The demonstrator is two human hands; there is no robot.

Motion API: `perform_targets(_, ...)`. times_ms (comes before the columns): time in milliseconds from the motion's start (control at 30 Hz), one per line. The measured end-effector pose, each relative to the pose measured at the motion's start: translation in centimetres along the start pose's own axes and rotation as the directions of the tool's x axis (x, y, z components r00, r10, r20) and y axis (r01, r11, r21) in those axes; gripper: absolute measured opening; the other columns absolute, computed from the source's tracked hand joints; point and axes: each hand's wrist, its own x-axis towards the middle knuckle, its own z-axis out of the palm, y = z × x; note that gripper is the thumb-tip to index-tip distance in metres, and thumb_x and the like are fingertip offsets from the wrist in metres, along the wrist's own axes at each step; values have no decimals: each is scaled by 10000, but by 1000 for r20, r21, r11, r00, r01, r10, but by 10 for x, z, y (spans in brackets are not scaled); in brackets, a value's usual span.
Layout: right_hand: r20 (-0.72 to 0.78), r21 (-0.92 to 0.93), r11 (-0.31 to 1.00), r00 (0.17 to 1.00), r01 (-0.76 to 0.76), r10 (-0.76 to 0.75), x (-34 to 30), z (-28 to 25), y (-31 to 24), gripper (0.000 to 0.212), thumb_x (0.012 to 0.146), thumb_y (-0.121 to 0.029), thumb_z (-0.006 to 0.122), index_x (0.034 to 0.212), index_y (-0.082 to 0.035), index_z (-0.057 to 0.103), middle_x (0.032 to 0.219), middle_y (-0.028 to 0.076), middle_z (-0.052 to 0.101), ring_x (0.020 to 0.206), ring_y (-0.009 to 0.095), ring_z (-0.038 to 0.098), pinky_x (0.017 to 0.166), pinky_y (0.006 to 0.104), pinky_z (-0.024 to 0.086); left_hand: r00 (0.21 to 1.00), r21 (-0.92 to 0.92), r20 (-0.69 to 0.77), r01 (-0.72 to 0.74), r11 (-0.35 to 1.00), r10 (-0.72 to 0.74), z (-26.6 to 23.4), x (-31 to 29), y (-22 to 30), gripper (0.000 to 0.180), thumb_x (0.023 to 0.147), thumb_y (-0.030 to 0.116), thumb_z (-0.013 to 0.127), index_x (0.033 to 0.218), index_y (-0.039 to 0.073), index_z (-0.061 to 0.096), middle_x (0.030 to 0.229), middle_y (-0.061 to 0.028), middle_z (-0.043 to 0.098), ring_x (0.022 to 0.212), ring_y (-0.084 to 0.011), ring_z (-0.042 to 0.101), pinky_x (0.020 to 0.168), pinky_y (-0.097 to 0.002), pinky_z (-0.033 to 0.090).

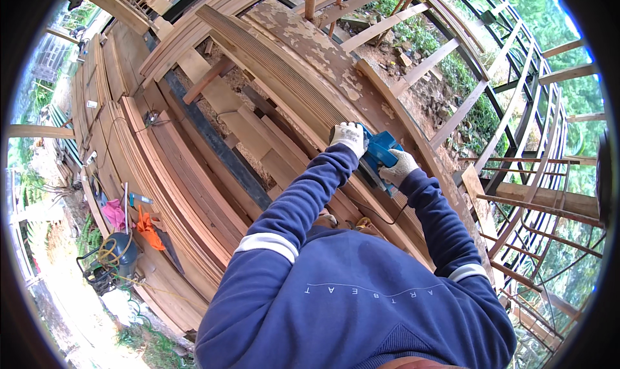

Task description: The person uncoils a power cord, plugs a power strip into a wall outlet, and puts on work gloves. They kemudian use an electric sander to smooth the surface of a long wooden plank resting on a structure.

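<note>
Both my hands wear whitish work gloves and grip a teal electric hand planer (pixel 382 150). My left hand (pixel 349 138) is closed over its front end. At the rear handle my right hand (pixel 399 167) is wrapped round the grip. The planer rests on a long wooden board (pixel 284 84), which has fine grooves running along its face and slants from the upper left toward my body. A dark cord (pixel 387 221) trails from the tool back toward me. The planer's underside is hidden.
A wide board with flaking paint (pixel 310 55) lies alongside on the right. Stacked planks (pixel 187 175) fill the left. Farther left are an air compressor (pixel 119 256), an orange cloth (pixel 149 229) and a pink cloth (pixel 115 214). Metal framing (pixel 526 201) stands at the right.
</note>
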Motion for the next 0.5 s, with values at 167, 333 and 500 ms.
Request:
perform_targets(167,-6,0,998,998,68,-68,20,8,-16,278,828,-172,754,1047,-8,703,784,90,728,669,174,712,620,334,585,1000,-4,-18,3,1000,-3,-17,8,-22,492,920,503,692,1202,101,657,1215,-131,688,1153,-314,638,995,-463,500)
perform_targets(333,6,-13,998,998,60,-60,49,13,-36,302,835,-200,761,1067,-14,710,809,92,744,669,176,724,619,343,601,996,-5,-84,9,1000,-9,-36,14,-52,502,919,503,702,1214,100,649,1209,-144,681,1142,-321,639,983,-465,508)
perform_targets(500,37,-12,997,997,72,-72,76,16,-59,287,815,-201,772,1032,-21,719,768,85,728,650,164,719,589,335,591,990,8,-125,59,998,-58,-49,22,-79,572,881,541,743,1234,102,641,1211,-151,666,1144,-329,639,969,-471,513)
